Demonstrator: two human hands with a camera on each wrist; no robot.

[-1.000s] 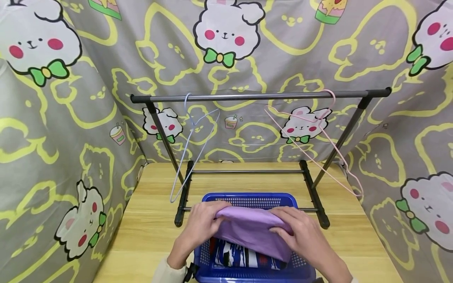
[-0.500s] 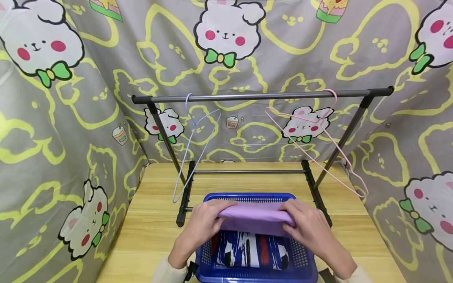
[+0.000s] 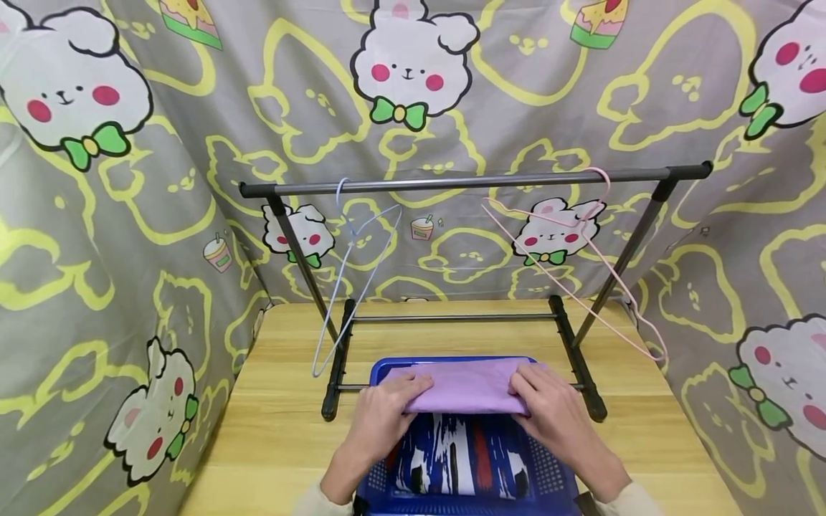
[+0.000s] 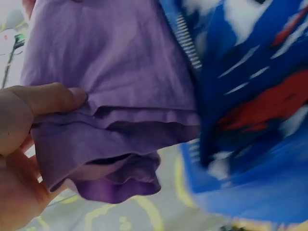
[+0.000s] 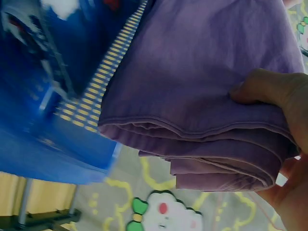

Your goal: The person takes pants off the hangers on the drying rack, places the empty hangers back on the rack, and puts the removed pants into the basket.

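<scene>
A folded purple garment (image 3: 466, 387) is held up over the far part of the blue plastic basket (image 3: 379, 367). My left hand (image 3: 382, 414) pinches its left end, thumb on one face and fingers behind, as the left wrist view shows on the purple cloth (image 4: 115, 62). At the other end my right hand (image 3: 556, 412) grips it the same way; the right wrist view shows several folded layers of the purple cloth (image 5: 202, 72). Beneath, inside the basket, lies a folded blue, white, red and black patterned garment (image 3: 459, 459). Which kind of garment each is, I cannot tell.
Behind the basket a dark metal rack (image 3: 452, 184) stands on the wooden table (image 3: 271, 423). From its bar hang a light blue hanger (image 3: 371, 272) on the left and a pink hanger (image 3: 561, 276) on the right. Printed curtain (image 3: 413, 143) surrounds the table.
The purple garment has gone from hanging slanted over the patterned one to a level fold farther back. More of the patterned garment shows. Both hands keep their grip.
</scene>
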